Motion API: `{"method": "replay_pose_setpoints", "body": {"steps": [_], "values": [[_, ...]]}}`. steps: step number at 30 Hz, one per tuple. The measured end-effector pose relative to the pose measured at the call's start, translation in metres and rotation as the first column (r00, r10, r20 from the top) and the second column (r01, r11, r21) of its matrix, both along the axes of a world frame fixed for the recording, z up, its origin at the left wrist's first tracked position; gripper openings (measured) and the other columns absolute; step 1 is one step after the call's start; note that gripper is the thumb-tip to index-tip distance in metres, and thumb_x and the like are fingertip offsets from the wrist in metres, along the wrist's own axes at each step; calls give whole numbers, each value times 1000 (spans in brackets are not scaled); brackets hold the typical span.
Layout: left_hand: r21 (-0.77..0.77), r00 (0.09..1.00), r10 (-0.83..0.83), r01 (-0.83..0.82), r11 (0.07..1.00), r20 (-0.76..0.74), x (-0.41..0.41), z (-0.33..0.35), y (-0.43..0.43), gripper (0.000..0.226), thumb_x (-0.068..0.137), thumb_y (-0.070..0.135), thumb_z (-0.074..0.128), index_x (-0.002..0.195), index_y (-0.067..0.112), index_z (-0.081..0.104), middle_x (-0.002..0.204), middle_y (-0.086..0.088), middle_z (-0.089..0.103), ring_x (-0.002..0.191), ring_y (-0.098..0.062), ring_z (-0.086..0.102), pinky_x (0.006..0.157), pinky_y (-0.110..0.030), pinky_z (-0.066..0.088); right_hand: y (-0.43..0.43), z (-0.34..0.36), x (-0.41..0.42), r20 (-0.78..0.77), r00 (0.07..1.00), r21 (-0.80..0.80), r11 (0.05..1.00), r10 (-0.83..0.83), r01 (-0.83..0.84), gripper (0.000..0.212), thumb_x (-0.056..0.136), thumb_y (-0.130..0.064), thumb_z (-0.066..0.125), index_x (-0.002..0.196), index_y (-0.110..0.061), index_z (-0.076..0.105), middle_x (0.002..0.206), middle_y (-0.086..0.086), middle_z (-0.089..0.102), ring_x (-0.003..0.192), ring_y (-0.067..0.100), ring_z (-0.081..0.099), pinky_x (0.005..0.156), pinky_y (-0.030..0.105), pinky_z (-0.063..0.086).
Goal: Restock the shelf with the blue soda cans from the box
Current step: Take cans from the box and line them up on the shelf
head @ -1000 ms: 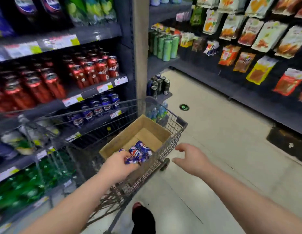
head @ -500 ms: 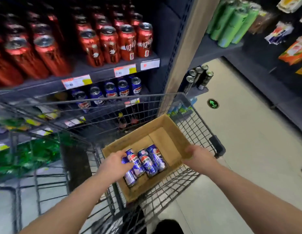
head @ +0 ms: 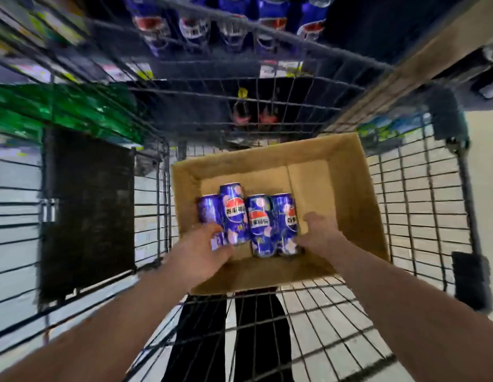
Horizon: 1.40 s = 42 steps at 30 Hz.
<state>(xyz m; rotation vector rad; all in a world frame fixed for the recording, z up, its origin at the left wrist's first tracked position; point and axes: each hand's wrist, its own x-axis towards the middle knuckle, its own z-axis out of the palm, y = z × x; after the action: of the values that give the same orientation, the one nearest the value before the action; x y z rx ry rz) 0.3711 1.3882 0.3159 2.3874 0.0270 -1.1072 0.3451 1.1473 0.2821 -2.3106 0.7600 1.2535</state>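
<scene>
We picked from the box (head: pixel 350 172): left grip (head: pixel 201 255) clamped the leftmost can (head: pixel 208 210), right grip (head: pixel 319 235) touched the rightmost can (head: pixel 284 216), closure unclear; next needed a lift out.

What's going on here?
A person is reaching into a cardboard box that sits in a wire cart, where four blue soda cans lie side by side. The left hand grips the near end of the leftmost can. The right hand is against the rightmost can, grip unclear. No can is lifted out yet. The shelved cans stand beyond the cart.
</scene>
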Motion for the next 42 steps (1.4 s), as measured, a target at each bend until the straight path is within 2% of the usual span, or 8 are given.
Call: {"method": "replay_pose_setpoints", "body": {"steps": [7, 12, 19, 25, 29, 32, 37, 42], "values": [[-44, 995, 101, -102, 994, -24, -11, -55, -19, 34, 80, 36, 62, 112, 25, 59, 107, 2, 60, 93, -19, 60, 78, -26, 43, 6, -83, -12, 45, 938, 176, 927, -344, 332, 70, 68, -26, 80, 125, -10, 44, 123, 12, 60, 112, 29, 57, 95, 39, 46], [-80, 978, 163, -174, 981, -133, -17, -71, -34, 36, 80, 29, 61, 115, 19, 59, 114, -6, 62, 99, -23, 61, 91, -29, 46, 6, -104, -14, 64, 929, 142, 925, -364, 353, 75, 64, -32, 82, 125, -10, 44, 122, 10, 60, 110, 27, 58, 91, 37, 47], [-134, 938, 267, -301, 944, -222, -9, -59, -42, 44, 80, 35, 66, 119, 18, 55, 111, -4, 59, 93, -18, 59, 89, -31, 47, 7, -57, -6, 207, 897, 308, 896, -390, 318, 54, 61, -37, 82, 108, -21, 59, 89, -10, 65, 80, 6, 62, 59, 18, 44], [-407, 726, 481, -680, 610, -492, 3, -29, -53, 27, 78, 32, 67, 103, 33, 57, 94, 14, 69, 79, 6, 66, 64, -8, 49, 56, 0, 5, 262, 923, 385, 908, -281, 167, 63, 53, -44, 74, 110, -26, 54, 99, -6, 65, 91, 14, 63, 81, 32, 52], [-396, 577, 625, -816, 420, -526, 10, -29, -41, 34, 75, 19, 73, 104, 26, 56, 92, 2, 74, 83, -12, 71, 62, -22, 55, 75, 12, 1, 347, 913, 513, 859, -214, 6, 67, 60, -34, 80, 119, -22, 51, 101, -9, 59, 88, 8, 59, 77, 22, 49], [-366, 576, 650, -818, 445, -497, 12, -36, -26, 36, 71, 22, 77, 100, 29, 57, 91, 0, 75, 84, -19, 72, 70, -33, 57, 71, 1, -1, 227, 948, 623, 781, -225, 36, 54, 69, -31, 78, 115, -33, 51, 94, -21, 54, 77, -7, 57, 68, 6, 43], [-313, 558, 658, -829, 463, -506, 7, -51, -5, 40, 69, 28, 77, 101, 36, 54, 90, 7, 74, 80, -13, 72, 66, -31, 58, 45, -56, 0, 245, 954, 252, 962, -171, 108, 47, 77, -28, 69, 119, -17, 51, 111, 1, 59, 99, 16, 57, 77, 23, 41], [-301, 549, 663, -835, 460, -510, 0, -56, 9, 32, 71, 28, 75, 94, 37, 55, 82, 16, 73, 75, -9, 72, 55, -22, 56, 56, -103, -4, 12, 920, 248, 893, -391, 376, 78, 62, -38, 82, 124, -13, 43, 119, 7, 60, 106, 25, 59, 85, 35, 49]]}}
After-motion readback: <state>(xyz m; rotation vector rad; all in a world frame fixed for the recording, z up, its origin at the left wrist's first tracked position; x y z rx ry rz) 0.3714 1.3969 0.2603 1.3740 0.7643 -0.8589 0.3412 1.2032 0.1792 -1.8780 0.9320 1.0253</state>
